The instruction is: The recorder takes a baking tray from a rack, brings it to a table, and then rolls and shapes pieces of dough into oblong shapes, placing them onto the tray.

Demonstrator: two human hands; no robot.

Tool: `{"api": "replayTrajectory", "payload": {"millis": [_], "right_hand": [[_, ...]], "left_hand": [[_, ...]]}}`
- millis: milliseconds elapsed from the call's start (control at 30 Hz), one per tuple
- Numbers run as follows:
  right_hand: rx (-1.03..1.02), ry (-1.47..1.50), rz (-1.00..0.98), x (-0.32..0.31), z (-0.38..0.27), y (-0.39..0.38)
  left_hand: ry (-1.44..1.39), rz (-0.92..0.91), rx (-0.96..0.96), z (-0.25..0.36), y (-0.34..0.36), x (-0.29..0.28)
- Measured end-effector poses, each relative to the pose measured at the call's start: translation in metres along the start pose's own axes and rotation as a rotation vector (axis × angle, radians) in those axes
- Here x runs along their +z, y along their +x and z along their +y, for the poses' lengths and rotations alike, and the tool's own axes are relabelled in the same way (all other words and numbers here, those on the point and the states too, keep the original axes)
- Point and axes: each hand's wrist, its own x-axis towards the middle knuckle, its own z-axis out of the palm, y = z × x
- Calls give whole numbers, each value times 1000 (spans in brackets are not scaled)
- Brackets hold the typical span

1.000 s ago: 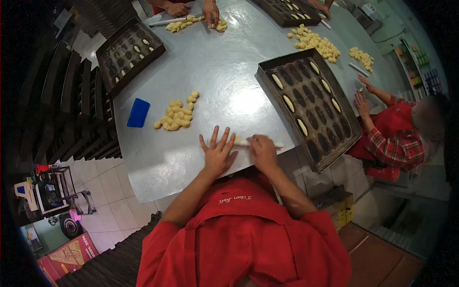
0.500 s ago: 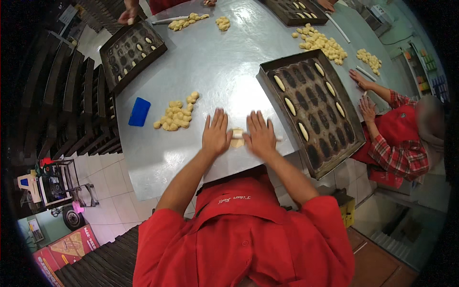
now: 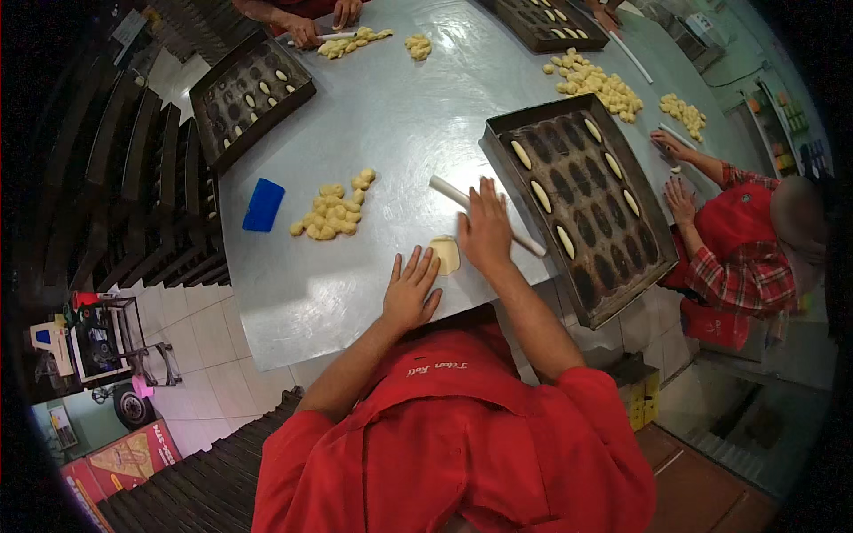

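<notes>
A thin flattened piece of dough (image 3: 449, 256) lies on the metal table (image 3: 391, 115) in front of me. My left hand (image 3: 411, 289) rests flat, fingers spread, with its fingertips at the dough's left edge. To the right of the dough, my right hand (image 3: 486, 231) lies with fingers stretched out over a white rolling pin (image 3: 450, 190), which sits slantwise; the hand hides its middle. Small dough lumps (image 3: 329, 215) are heaped to the left, beside a blue scraper (image 3: 263, 205). At my right stands a dark baking tray (image 3: 633, 292) with several shaped dough strips in it.
Another tray (image 3: 304, 93) stands far left, and a third (image 3: 582, 44) at the far right. A co-worker (image 3: 742, 222) in red works at the right edge; another person's hands (image 3: 306, 32) are at the far side. Stacked dark trays (image 3: 133, 186) line the left.
The rolling pin has gone from over the dough to its right, now slanted, with my right hand on it. My left hand has dropped nearer to me, off the pin. The dough is uncovered.
</notes>
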Motion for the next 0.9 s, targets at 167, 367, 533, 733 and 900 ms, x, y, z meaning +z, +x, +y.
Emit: {"api": "replayTrajectory", "payload": {"millis": [167, 367, 533, 733, 900], "right_hand": [[-102, -43, -139, 57, -35, 32], [32, 482, -317, 73, 4, 58], [-170, 235, -419, 34, 20, 2], [-280, 270, -315, -15, 10, -86], [93, 519, -124, -17, -11, -47]], "left_hand": [[-47, 75, 2, 0, -4, 3], [-222, 164, -87, -10, 1, 10], [-162, 243, -188, -9, 36, 7], [-108, -125, 42, 2, -8, -10], [-371, 23, 24, -8, -35, -18]]}}
